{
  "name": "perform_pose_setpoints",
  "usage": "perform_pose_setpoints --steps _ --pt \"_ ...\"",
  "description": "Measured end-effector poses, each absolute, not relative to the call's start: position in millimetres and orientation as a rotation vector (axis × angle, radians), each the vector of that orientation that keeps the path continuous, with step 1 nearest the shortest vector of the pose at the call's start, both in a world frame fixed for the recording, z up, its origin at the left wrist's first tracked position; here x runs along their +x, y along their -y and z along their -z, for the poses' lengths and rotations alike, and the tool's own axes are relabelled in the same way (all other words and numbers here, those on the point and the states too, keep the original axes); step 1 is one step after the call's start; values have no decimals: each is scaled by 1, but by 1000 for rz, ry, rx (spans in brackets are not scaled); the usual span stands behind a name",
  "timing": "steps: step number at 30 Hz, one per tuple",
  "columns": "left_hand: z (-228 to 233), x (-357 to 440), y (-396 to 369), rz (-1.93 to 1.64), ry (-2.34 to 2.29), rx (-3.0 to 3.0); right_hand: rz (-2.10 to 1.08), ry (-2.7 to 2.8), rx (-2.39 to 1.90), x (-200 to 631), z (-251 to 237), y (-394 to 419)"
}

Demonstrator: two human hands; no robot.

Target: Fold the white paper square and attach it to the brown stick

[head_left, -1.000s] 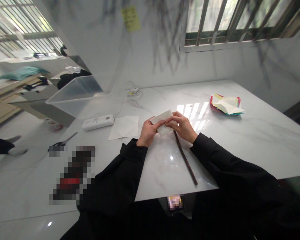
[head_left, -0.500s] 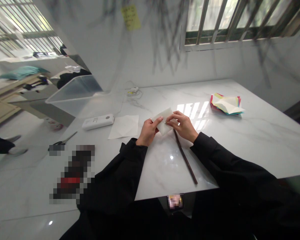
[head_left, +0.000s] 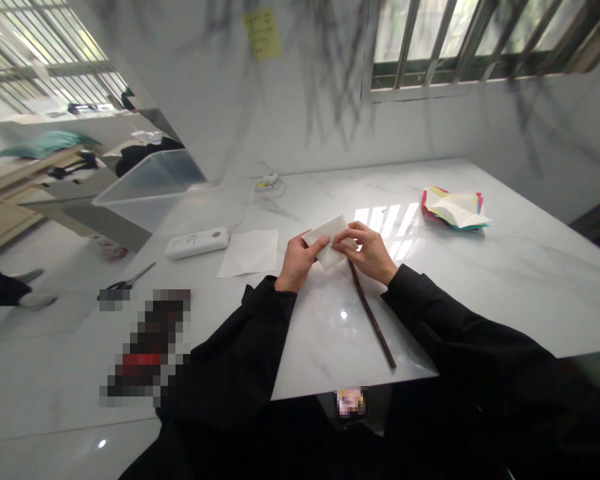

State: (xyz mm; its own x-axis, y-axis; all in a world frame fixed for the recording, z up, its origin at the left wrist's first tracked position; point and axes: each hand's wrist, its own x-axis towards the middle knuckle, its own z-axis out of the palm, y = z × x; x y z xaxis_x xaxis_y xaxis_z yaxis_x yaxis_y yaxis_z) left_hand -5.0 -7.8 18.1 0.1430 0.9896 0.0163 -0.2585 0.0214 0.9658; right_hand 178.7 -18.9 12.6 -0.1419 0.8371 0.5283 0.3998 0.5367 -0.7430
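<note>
A folded white paper (head_left: 326, 235) is held just above the white marble table (head_left: 480, 280), pinched from both sides. My left hand (head_left: 299, 261) grips its left edge with thumb on top. My right hand (head_left: 367, 250) pinches its right edge with fingertips. A long dark brown stick (head_left: 371, 315) lies on the table below my right hand, running toward the near edge. Both arms wear black sleeves.
A flat white sheet (head_left: 250, 253) lies left of my hands, with a white rectangular device (head_left: 197, 243) beyond it. Scissors (head_left: 125, 283) sit at the far left. A stack of coloured papers (head_left: 455, 209) rests at right. A clear plastic bin (head_left: 150, 183) stands back left.
The hands stay almost in place. My fingers have shifted slightly along the folded paper's edges, and the paper has tilted a little.
</note>
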Motion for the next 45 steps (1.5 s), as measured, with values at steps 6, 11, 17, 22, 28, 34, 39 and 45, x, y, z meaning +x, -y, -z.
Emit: perform_pose_setpoints --steps 6,11,17,22,28,34,39,45 --pt "-17 -7 6 -1196 -892 1153 -577 1720 -1058 179 -15 20" --pt "-17 -9 5 -1164 -841 1192 -571 1719 -1069 179 -19 21" --pt "-14 -9 4 -1179 -846 1251 -549 1721 -1072 178 -20 23" --pt "-12 -9 3 -1175 -883 1267 -543 1703 -1083 176 -19 23" --pt "-13 -5 5 -1179 -856 1208 -522 1716 -1085 176 -18 22" --pt "-12 -2 5 -1214 -924 1194 -442 1740 -1112 174 -20 25" --pt "-11 -1 5 -1222 -948 1178 -412 1726 -1142 174 -18 24" --pt "-12 -1 5 -1206 -944 1138 -411 1710 -1145 174 -17 23"
